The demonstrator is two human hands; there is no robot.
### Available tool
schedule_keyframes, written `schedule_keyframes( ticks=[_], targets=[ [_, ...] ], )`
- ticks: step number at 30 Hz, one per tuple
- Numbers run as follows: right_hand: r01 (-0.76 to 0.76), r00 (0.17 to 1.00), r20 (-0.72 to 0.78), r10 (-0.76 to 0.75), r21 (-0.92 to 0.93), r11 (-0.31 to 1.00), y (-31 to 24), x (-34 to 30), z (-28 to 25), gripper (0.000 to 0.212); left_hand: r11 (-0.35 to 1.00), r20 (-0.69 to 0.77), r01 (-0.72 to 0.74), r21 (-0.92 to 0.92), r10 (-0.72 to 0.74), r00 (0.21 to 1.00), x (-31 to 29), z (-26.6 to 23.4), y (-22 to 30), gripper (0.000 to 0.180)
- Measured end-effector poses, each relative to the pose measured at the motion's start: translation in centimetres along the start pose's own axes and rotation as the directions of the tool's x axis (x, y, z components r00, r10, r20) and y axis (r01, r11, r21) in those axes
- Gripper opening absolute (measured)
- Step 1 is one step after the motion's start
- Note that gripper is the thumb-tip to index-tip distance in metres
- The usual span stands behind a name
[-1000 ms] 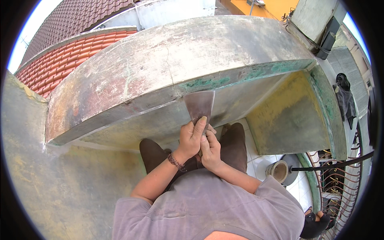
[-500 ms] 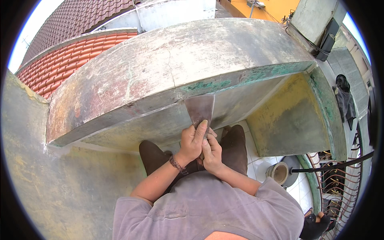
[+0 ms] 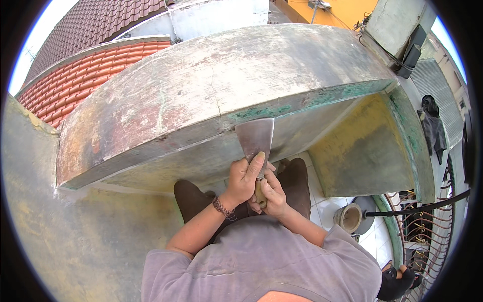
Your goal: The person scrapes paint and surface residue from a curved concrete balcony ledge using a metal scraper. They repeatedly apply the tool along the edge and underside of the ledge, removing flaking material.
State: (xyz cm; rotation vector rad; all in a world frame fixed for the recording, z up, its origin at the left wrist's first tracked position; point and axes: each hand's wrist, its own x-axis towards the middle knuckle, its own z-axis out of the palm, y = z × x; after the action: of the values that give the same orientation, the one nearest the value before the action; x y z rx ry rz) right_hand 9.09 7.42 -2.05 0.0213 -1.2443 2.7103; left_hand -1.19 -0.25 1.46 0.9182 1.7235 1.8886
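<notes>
Both my hands hold a putty knife [image 3: 255,137] with a wide metal blade and a pale, worn handle [image 3: 260,194]. My left hand [image 3: 245,178] wraps its upper part, the thumb lying up along the base of the blade. Lower down, my right hand [image 3: 274,195] grips the handle, fingers closed. The blade's broad edge points away from me, near the lower front edge of a curved concrete ledge [image 3: 191,95]; whether it touches, I cannot tell. Green paint [image 3: 261,111] remains in patches along that edge.
A yellow-stained wall panel [image 3: 359,156] stands at the right, a grey-yellow wall [image 3: 100,231] at the left. On the white tiles sits a round pot [image 3: 348,218], near a curved metal railing [image 3: 437,226]. A black cloth [image 3: 431,123] hangs at far right.
The putty knife's blade has shifted slightly right and turned, showing more of its face. My right hand has moved a little right and down, exposing the handle.
</notes>
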Motion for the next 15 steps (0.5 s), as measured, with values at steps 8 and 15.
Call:
schedule_keyframes(
  ticks=[8, 15],
  targets=[
    [-0.011, 0.995, -0.097, -0.002, -0.133, 0.991, -0.3, 0.3, 0.7, 0.041, 0.971, 0.052, 0.041, -0.236, -0.029, 0.998, 0.3, 0.4, -0.4, 0.049],
    [-0.003, 0.989, -0.146, -0.024, -0.183, 0.983, -0.9, 1.1, 1.5, 0.037, 0.996, -0.008, 0.009, -0.087, -0.01, 1.0, 1.0, 0.0, 1.0, 0.051]
  ],
)
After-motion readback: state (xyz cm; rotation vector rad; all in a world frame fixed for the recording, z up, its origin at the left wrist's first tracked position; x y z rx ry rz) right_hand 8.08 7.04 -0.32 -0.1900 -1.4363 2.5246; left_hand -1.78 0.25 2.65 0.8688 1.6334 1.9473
